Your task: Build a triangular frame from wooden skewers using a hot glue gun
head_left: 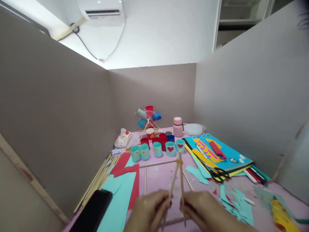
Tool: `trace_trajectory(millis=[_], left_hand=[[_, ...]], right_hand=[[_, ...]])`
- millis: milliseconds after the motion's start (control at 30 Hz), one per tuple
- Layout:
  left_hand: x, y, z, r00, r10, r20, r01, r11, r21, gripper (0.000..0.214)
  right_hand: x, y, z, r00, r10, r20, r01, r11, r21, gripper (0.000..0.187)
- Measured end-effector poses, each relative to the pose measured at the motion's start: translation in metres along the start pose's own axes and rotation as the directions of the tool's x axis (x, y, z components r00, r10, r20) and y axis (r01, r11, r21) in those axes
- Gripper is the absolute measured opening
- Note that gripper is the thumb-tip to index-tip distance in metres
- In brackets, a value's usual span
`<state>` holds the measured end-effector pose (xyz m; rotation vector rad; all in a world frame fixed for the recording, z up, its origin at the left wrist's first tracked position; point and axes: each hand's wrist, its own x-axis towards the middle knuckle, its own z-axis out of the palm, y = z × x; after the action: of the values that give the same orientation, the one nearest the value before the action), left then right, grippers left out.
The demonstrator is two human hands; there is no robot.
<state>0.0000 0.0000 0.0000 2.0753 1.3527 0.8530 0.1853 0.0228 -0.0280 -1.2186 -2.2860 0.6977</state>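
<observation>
Two thin wooden sticks (181, 177) cross near their tops in a narrow upside-down V, with a yellowish band or glue at the joint. My left hand (151, 209) pinches the lower part of the left stick. Around the lower part of the right stick, the fingers of my right hand (205, 207) are closed. Behind and beneath them, more sticks (158, 163) lie on the pink table (156, 180) in a rough frame shape. Part of the near stick is hidden by my hands.
Light blue paper cups (157, 149) and red cups stand behind, before a stick wheel model (149, 117). At left are red and blue paper, loose sticks (96, 180) and a phone (93, 211). Scissors (218, 174), paper scraps (238, 203) and a yellow glue gun (281, 214) lie right.
</observation>
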Motion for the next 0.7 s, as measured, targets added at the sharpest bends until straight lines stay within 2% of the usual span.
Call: trace_trajectory(millis=[67, 133, 233, 333, 433, 700], left_hand=[[0.025, 0.001, -0.021, 0.998, 0.054, -0.013, -0.054, 0.998, 0.035, 0.02], [0.052, -0.005, -0.038, 0.994, 0.101, -0.039, -0.097, 0.992, 0.079, 0.018], [0.087, -0.025, -0.052, 0.991, 0.105, -0.086, -0.095, 0.989, 0.114, 0.024], [0.109, -0.047, -0.056, 0.987, 0.089, -0.134, -0.069, 0.986, 0.152, 0.025], [0.12, -0.068, -0.054, 0.984, 0.076, -0.158, -0.045, 0.981, 0.19, 0.023], [0.137, -0.109, -0.046, 0.992, 0.048, -0.12, -0.014, 0.962, 0.272, 0.024]], right_hand=[[0.023, 0.001, -0.027, 0.995, -0.029, -0.099, 0.008, 0.979, -0.201, 0.025], [0.05, 0.007, -0.049, 0.99, -0.056, -0.13, 0.006, 0.934, -0.356, 0.024], [0.088, 0.026, -0.067, 0.985, -0.061, -0.16, -0.01, 0.914, -0.406, 0.025], [0.114, 0.049, -0.065, 0.985, -0.042, -0.169, -0.036, 0.9, -0.435, 0.024], [0.128, 0.066, -0.054, 0.987, -0.018, -0.158, -0.057, 0.89, -0.453, 0.024], [0.148, 0.086, -0.036, 0.994, 0.049, -0.101, -0.091, 0.88, -0.466, 0.021]])
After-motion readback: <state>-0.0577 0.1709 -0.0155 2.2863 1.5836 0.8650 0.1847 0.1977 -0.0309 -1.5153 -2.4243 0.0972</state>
